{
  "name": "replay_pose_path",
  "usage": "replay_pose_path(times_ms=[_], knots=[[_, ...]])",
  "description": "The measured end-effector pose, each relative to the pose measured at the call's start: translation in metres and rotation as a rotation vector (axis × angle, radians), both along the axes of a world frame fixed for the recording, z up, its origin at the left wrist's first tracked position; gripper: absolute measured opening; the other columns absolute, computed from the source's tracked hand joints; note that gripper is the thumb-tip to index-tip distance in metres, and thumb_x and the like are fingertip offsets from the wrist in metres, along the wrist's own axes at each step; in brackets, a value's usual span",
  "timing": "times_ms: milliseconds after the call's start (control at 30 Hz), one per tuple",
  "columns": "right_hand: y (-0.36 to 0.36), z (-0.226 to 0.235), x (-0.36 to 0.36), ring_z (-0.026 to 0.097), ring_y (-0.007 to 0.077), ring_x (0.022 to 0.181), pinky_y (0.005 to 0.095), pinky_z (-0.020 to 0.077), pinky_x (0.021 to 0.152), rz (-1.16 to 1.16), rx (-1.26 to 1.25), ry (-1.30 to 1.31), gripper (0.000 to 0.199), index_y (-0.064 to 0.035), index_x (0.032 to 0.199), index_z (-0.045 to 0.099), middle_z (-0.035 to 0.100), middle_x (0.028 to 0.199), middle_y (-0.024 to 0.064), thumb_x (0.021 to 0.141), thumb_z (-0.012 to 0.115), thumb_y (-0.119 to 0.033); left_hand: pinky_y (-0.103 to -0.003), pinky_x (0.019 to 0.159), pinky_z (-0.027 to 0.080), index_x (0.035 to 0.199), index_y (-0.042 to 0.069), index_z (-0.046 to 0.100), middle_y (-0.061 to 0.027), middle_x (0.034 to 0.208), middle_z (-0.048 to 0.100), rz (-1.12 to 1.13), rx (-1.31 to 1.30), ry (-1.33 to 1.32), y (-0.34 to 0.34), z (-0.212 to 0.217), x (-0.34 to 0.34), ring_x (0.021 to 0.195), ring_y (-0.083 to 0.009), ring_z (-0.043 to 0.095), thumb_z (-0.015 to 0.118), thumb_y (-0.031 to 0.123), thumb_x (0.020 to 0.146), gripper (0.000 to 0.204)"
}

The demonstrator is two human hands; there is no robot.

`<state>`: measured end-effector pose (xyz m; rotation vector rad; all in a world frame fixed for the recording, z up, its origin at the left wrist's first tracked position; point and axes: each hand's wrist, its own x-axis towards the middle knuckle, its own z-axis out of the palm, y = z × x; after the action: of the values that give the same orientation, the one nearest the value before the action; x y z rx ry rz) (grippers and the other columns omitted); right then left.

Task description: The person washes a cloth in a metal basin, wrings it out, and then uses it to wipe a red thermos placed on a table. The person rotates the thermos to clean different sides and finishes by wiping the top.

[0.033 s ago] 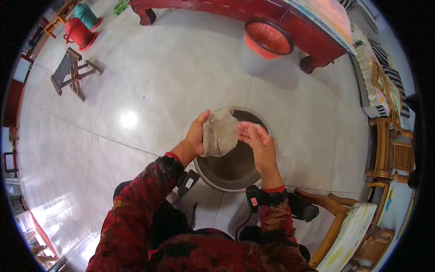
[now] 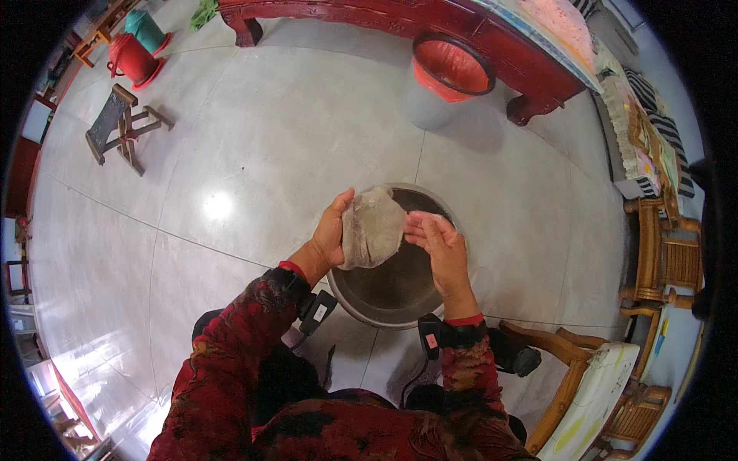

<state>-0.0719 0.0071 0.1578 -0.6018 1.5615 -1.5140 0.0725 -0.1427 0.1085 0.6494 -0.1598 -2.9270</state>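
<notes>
Sleeves: red/black patterned sleeves, dark wrist units strapped on; best held clear of basin rim, IMO.
L hand: left hand clamped on pc's L side, thumb near top; firm but not crushing grip prob. best.
R hand: right hand has fingertips at pc's R edge; pinching or only just beside it, can't tell. Light fingertip work likely safest vs. tearing.
Pc: limp beige-grey piece, cloth-like, folded/creased low on L, above basin's upper-L part. Spread flat btwn hands for even handling.
Basin: round metal basin on floor, dark inside; contents unclear. Work over its middle, so drips/bits land inside.
Bin: grey bin w/ red liner, beyond basin, by red table.
</notes>
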Motion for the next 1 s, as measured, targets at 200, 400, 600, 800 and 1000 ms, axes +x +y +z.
replay_pose_path(times_ms=[200, 400, 600, 800, 1000], knots=[[0.008, -0.030, -0.001, 0.063, 0.0197, 0.097, 0.0332, 0.0505, 0.084, 0.029, 0.116, -0.813, 0.044, -0.0081, 0.116, 0.060, 0.065, 0.107, 0.0069, 0.093, 0.054, -0.045, -0.047, 0.098, 0.044, 0.127, 0.004, 0.051, -0.0160, 0.124, 0.058, -0.018, 0.004, 0.050, 0.011, 0.017, -0.002, 0.110, -0.0322, 0.058, 0.042, 0.055, 0.091, 0.063], [-0.010, -0.041, -0.002, 0.057, 0.0207, 0.108, 0.0356, 0.0458, 0.093, 0.020, -0.006, -0.809, 0.040, -0.0081, 0.119, 0.057, 0.061, 0.115, 0.0061, 0.091, 0.060, -0.036, -0.044, 0.096, 0.046, 0.126, 0.003, 0.052, -0.0156, 0.122, 0.059, -0.109, -0.041, 0.024, 0.025, 0.020, -0.002, 0.108, -0.0294, 0.059, 0.047, 0.049, 0.092, 0.057], [-0.001, -0.033, -0.035, 0.057, 0.0220, 0.108, 0.0380, 0.0451, 0.094, -0.131, -0.021, -0.755, 0.035, -0.0057, 0.118, 0.056, 0.061, 0.116, 0.0072, 0.093, 0.058, -0.030, -0.039, 0.094, 0.048, 0.125, 0.002, 0.053, -0.0129, 0.120, 0.061, -0.301, -0.039, 0.076, 0.022, 0.008, 0.004, 0.106, -0.0243, 0.061, 0.052, 0.036, 0.092, 0.048], [0.004, -0.027, -0.039, 0.054, 0.0224, 0.114, 0.0398, 0.0417, 0.100, -0.078, -0.198, -0.831, 0.036, -0.0048, 0.124, 0.053, 0.058, 0.123, 0.0077, 0.097, 0.051, -0.028, -0.033, 0.086, 0.052, 0.123, 0.006, 0.055, -0.0094, 0.115, 0.063, -0.642, -0.260, 0.019, 0.021, -0.006, 0.014, 0.102, -0.0192, 0.062, 0.063, 0.021, 0.090, 0.037], [0.020, -0.036, -0.035, 0.050, 0.0228, 0.118, 0.0404, 0.0395, 0.102, -0.087, -0.324, -0.618, 0.039, -0.0048, 0.128, 0.049, 0.054, 0.129, 0.0076, 0.098, 0.049, -0.029, -0.033, 0.075, 0.057, 0.123, 0.001, 0.054, -0.0103, 0.109, 0.066, -0.502, -0.507, -0.275, 0.013, -0.004, 0.014, 0.087, -0.0209, 0.067, 0.057, 0.032, 0.093, 0.043]])
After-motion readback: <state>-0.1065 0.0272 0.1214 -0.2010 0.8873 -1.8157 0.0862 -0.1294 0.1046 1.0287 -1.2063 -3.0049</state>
